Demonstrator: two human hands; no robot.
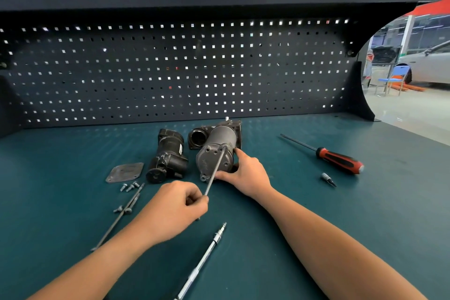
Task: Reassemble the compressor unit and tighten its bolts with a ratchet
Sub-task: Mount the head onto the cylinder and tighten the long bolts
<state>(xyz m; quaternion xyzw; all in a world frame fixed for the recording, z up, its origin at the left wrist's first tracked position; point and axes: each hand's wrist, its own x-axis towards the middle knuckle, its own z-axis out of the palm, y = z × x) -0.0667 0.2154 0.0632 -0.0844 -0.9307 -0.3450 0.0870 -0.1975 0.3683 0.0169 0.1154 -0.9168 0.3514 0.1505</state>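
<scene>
Ratchet (214,241) lies unused. Left hand (175,207) pinches a long bolt (215,170) entering the compressor (216,136), which the right hand (243,173) grips. Fed in at an angle, the bolt could cross-thread.

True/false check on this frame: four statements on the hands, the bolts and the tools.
1. The left hand pinches a long bolt whose tip sits at a hole in the compressor cylinder's end cap. True.
2. The right hand holds the red-handled screwdriver. False: it grips the cylinder; the screwdriver lies apart on the bench.
3. The cover plate is bolted to the cylinder. False: it lies loose on the bench.
4. More long bolts lie on the bench by the left forearm. True.
</scene>
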